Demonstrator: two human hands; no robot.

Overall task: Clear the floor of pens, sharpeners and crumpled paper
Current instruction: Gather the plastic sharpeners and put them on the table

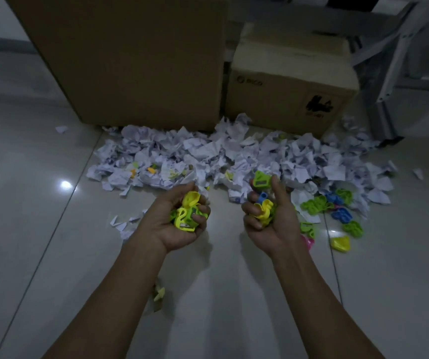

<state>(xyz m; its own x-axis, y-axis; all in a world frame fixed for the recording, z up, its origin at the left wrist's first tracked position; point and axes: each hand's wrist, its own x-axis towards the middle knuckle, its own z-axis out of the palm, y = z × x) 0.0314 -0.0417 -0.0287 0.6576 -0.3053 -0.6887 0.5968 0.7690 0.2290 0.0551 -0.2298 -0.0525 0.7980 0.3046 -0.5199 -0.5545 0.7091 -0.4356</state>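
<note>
Pale glossy floor tiles (39, 229), dim light, one bright reflection at left. Left hand (179, 218): palm up, fingers (203, 211) curled around a handful of yellow and green sharpeners (186, 216), metal blades visible on two. Right hand (270, 216): palm up, fingers (253, 209) curled around a second handful of sharpeners (264, 203) (yellow, blue, green), with thumb raised and one green piece at top, against the thumb tip. Both hands are held above the floor, just in front of the paper.

Loose sharpeners (337, 213) (green, blue, pink, yellow) lie on the tiles just right of the right hand. Crumpled paper (234, 156) forms a wide heap beyond both hands, a few coloured bits mixed in; small scraps (122, 221) lie left of the left hand. Behind the heap stand a tall cardboard box (130, 60) and a smaller cardboard box (291, 92), side by side. Pens: none identifiable.
</note>
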